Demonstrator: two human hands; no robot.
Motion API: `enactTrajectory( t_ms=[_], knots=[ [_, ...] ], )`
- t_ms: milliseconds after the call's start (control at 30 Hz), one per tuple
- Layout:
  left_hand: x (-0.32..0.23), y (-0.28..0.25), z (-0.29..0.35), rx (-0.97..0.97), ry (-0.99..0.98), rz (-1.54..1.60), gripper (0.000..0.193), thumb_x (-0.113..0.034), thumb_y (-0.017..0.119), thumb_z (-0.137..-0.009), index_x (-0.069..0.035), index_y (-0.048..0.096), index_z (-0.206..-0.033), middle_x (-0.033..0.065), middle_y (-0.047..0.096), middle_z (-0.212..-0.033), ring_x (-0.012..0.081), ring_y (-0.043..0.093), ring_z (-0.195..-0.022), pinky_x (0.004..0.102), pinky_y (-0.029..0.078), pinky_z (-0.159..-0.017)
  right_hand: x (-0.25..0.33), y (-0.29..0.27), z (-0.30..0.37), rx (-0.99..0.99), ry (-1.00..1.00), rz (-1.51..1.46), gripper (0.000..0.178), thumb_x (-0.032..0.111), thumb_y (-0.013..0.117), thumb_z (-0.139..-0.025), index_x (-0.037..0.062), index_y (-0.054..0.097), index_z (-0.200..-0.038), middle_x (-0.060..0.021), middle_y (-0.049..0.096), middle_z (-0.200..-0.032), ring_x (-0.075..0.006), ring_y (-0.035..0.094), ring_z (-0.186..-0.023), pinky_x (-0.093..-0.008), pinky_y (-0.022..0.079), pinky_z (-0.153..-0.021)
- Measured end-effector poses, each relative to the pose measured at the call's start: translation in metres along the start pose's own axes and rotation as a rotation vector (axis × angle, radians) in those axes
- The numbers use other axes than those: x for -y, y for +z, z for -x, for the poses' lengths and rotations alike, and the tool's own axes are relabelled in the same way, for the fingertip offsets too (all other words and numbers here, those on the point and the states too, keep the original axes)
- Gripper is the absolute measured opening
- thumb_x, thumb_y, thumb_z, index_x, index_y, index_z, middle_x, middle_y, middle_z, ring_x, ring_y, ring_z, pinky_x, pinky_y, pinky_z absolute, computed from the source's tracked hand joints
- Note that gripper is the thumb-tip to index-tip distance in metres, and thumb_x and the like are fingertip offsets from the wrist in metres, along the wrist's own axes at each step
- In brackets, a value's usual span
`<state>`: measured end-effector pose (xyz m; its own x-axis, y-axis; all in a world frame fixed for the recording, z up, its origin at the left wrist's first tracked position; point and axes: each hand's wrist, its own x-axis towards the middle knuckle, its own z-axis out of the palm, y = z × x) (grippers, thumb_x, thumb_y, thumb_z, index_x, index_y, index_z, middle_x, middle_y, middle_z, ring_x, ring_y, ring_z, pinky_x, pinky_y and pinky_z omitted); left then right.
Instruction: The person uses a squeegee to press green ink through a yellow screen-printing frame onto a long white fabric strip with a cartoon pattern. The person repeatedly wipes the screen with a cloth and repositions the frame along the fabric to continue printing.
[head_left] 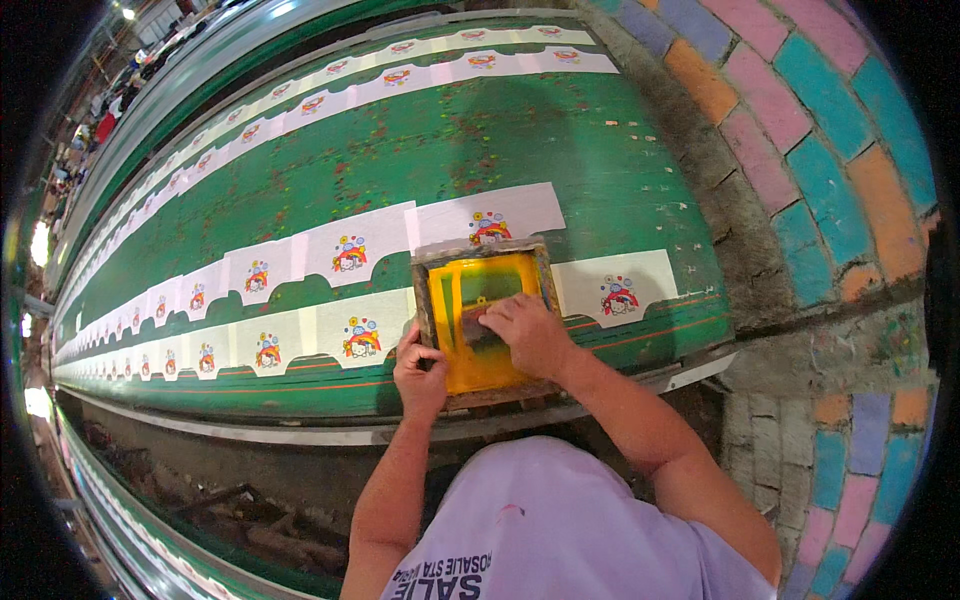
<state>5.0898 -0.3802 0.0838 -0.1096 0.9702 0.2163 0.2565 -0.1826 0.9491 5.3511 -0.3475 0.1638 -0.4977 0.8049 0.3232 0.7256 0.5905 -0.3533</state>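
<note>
A wooden-framed printing screen (422,292) with yellow mesh lies on the near row of white cloth pieces, at the table's front edge. My left hand (420,374) is closed on the frame's near left side. Inside the frame, my right hand (532,338) grips a squeegee (485,326) against the mesh, where dark green ink shows. The cloth beneath the screen is hidden. Beside it lie a printed cloth piece (615,288) to the right and another (358,325) to the left, each with a colourful cartoon and rainbow print.
The long green table (330,165) is speckled with paint and carries several rows of printed cloth pieces, including a far row (480,64). A metal rail (700,372) runs along its near edge. Coloured paving bricks (830,100) lie to the right. Another table (190,85) stands beyond.
</note>
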Motion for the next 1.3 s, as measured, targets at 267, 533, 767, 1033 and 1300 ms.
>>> enactTrajectory(
  t_ms=[267, 533, 767, 1033, 1300],
  knots=[
    [-0.006, 0.002, -0.003, -0.008, 0.042, 0.057, 0.015, 0.010, 0.076, -0.084, -0.005, 0.074, -0.088, 0.0265, 0.066, -0.155, 0.0381, 0.058, -0.151, 0.0464, 0.044, -0.123, 0.056, -0.009, 0.050, 0.030, 0.029, -0.082, 0.043, 0.004, 0.067, -0.087, 0.0063, 0.076, -0.129, -0.0130, 0.075, -0.127, -0.0370, 0.069, -0.121, -0.0533, 0.053, -0.108],
    [0.032, 0.001, -0.009, -0.041, 0.389, -0.089, 0.014, 0.002, 0.077, -0.089, -0.009, 0.069, -0.085, 0.0102, 0.073, -0.090, 0.0438, 0.069, -0.132, 0.0587, 0.046, -0.123, 0.060, -0.006, 0.074, 0.159, 0.064, -0.148, 0.049, 0.022, 0.084, -0.090, 0.0063, 0.074, -0.135, -0.0163, 0.072, -0.140, -0.0404, 0.065, -0.134, -0.0543, 0.050, -0.119],
    [0.044, 0.011, -0.022, -0.106, 0.388, 0.000, 0.014, 0.004, 0.075, -0.076, -0.006, 0.065, -0.075, 0.0180, 0.074, -0.088, 0.0445, 0.075, -0.101, 0.0582, 0.054, -0.115, 0.033, -0.005, 0.108, -0.305, 0.340, -0.119, 0.048, 0.039, 0.081, -0.102, 0.0079, 0.076, -0.138, -0.0176, 0.073, -0.140, -0.0378, 0.065, -0.136, -0.0501, 0.050, -0.120],
    [0.007, 0.016, -0.027, -0.033, 0.486, -0.156, 0.019, -0.001, 0.082, -0.080, -0.006, 0.064, -0.083, 0.0238, 0.074, -0.116, 0.0474, 0.070, -0.127, 0.0561, 0.051, -0.116, -0.004, -0.016, 0.145, -0.195, 0.676, -0.778, 0.039, 0.029, 0.078, -0.106, 0.0066, 0.076, -0.138, -0.0148, 0.076, -0.134, -0.0297, 0.073, -0.127, -0.0435, 0.056, -0.111],
    [-0.032, 0.097, -0.003, 0.042, 0.194, 0.094, 0.023, 0.013, 0.074, -0.079, -0.004, 0.069, -0.094, 0.0334, 0.058, -0.161, 0.0412, 0.058, -0.150, 0.0499, 0.041, -0.125, -0.042, -0.063, 0.206, -0.331, 0.556, -0.605, 0.040, 0.014, 0.085, -0.093, 0.0066, 0.077, -0.132, -0.0158, 0.076, -0.138, -0.0356, 0.066, -0.139, -0.0488, 0.047, -0.123]
  ],
)
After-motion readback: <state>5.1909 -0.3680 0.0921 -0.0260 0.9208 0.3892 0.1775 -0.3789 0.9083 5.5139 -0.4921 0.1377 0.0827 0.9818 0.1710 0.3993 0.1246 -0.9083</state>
